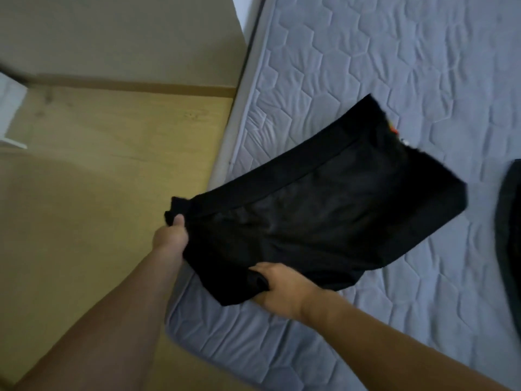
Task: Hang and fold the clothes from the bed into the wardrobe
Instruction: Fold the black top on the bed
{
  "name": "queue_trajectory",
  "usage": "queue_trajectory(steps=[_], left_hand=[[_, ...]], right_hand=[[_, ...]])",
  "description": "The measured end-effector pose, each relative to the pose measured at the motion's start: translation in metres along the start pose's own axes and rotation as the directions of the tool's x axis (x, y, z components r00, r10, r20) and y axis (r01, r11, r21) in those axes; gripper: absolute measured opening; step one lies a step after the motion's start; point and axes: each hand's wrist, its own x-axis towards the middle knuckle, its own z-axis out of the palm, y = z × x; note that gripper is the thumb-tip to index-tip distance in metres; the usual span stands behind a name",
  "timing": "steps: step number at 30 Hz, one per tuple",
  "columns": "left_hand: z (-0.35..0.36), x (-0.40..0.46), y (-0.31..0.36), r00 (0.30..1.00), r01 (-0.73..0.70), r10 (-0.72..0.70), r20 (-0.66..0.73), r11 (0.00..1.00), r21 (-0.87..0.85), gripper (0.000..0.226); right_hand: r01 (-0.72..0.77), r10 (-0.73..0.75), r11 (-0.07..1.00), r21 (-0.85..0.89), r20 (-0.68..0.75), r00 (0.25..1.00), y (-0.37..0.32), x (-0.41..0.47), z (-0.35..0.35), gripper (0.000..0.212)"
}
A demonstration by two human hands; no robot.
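Observation:
A folded black garment (324,204) is held over the near left corner of the bed's grey quilted mattress (394,66). My left hand (170,235) grips its left corner, thumb on top of the cloth. At the garment's near edge, my right hand (282,289) holds the fabric with fingers curled round it. A small orange and white patch shows at the garment's far right edge. The wardrobe is not in view.
Another dark garment (510,221) lies on the mattress at the right edge of the view. A wooden floor (98,165) runs along the bed's left side. A white object (11,114) stands at the far left.

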Motion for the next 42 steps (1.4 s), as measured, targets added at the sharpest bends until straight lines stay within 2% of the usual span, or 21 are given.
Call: queue_trajectory(steps=[1,3,5,7,10,12,15,17,18,20,21,23,26,29,31,33,35,36,38,39,42], left_hand=[[-0.019,-0.006,-0.007,0.999,0.044,-0.045,-0.03,0.998,-0.037,0.064],[-0.042,-0.02,-0.002,0.998,0.06,-0.059,0.012,0.984,-0.168,0.058],[-0.043,-0.041,0.025,0.992,0.011,0.019,0.122,0.97,-0.244,0.046],[-0.027,-0.068,0.065,0.974,-0.072,0.12,0.19,0.968,-0.241,0.033],[0.028,-0.115,0.128,0.942,-0.194,0.237,0.238,0.962,-0.19,0.015],[0.073,-0.15,0.16,0.912,-0.284,0.324,0.253,0.942,-0.18,0.018],[0.145,-0.188,0.195,0.831,-0.438,0.469,0.3,0.883,-0.167,0.031],[0.186,-0.2,0.204,0.757,-0.552,0.55,0.353,0.827,-0.106,0.036],[0.204,-0.201,0.204,0.712,-0.631,0.583,0.391,0.776,-0.006,0.039],[0.229,-0.192,0.192,0.646,-0.758,0.613,0.454,0.583,0.292,0.044],[0.234,-0.183,0.184,0.639,-0.769,0.611,0.468,0.491,0.409,0.048],[0.234,-0.162,0.168,0.653,-0.747,0.594,0.469,0.407,0.526,0.067],[0.233,-0.135,0.159,0.706,-0.698,0.571,0.419,0.458,0.551,0.089],[0.24,-0.124,0.172,0.729,-0.677,0.458,0.508,0.592,0.437,0.084],[0.241,-0.121,0.181,0.656,-0.734,0.511,0.555,0.602,0.313,0.064],[0.242,-0.122,0.187,0.533,-0.819,0.646,0.546,0.557,0.14,0.039],[0.248,-0.129,0.186,0.44,-0.858,0.706,0.556,0.513,0.028,0.04],[0.255,-0.132,0.182,0.417,-0.871,0.696,0.584,0.49,0.037,0.047],[0.272,-0.132,0.172,0.418,-0.905,0.649,0.636,0.36,0.228,0.058],[0.28,-0.132,0.168,0.438,-0.899,0.621,0.65,0.302,0.317,0.057],[0.294,-0.13,0.167,0.552,-0.834,0.563,0.615,0.364,0.415,0.053]], right_hand=[[-0.029,0.03,0.989,0.147,-0.003,1.0,-0.011,-0.005,0.014,0.005],[-0.098,0.14,0.877,0.471,-0.055,0.989,-0.029,-0.016,0.028,0.013],[-0.096,0.281,0.666,0.74,-0.13,0.951,-0.029,-0.027,0.021,0.018],[-0.027,0.401,0.473,0.881,-0.188,0.897,-0.02,-0.039,-0.007,0.017],[0.04,0.546,0.357,0.933,-0.243,0.802,0.007,-0.06,-0.058,0.014],[0.09,0.612,0.316,0.944,-0.275,0.742,0.027,-0.073,-0.089,0.025],[0.19,0.695,0.324,0.927,-0.37,0.616,0.06,-0.089,-0.133,0.038],[0.174,0.754,0.35,0.921,-0.387,0.531,0.084,-0.094,-0.152,0.045],[0.109,0.801,0.351,0.93,-0.358,0.479,0.098,-0.093,-0.159,0.053],[-0.052,0.898,0.34,0.939,-0.307,0.315,0.12,-0.089,-0.165,0.069],[-0.076,0.922,0.332,0.94,-0.306,0.237,0.127,-0.086,-0.168,0.07],[-0.025,0.938,0.32,0.947,-0.313,0.151,0.134,-0.077,-0.168,0.064],[0.101,0.946,0.296,0.95,-0.306,0.108,0.141,-0.066,-0.163,0.052],[0.265,0.958,0.232,0.936,-0.267,0.105,0.145,-0.062,-0.155,0.046],[0.282,0.954,0.234,0.931,-0.276,0.12,0.149,-0.068,-0.149,0.063],[0.276,0.945,0.244,0.93,-0.292,0.147,0.154,-0.076,-0.145,0.072],[0.292,0.957,0.223,0.93,-0.266,0.116,0.159,-0.082,-0.148,0.073],[0.294,0.97,0.202,0.934,-0.232,0.07,0.163,-0.083,-0.152,0.072],[0.22,0.985,0.166,0.961,-0.17,-0.001,0.167,-0.082,-0.157,0.065],[0.173,0.988,0.153,0.973,-0.156,0.004,0.169,-0.082,-0.159,0.063],[0.223,0.985,0.115,0.968,-0.139,0.097,0.177,-0.08,-0.163,0.07]])
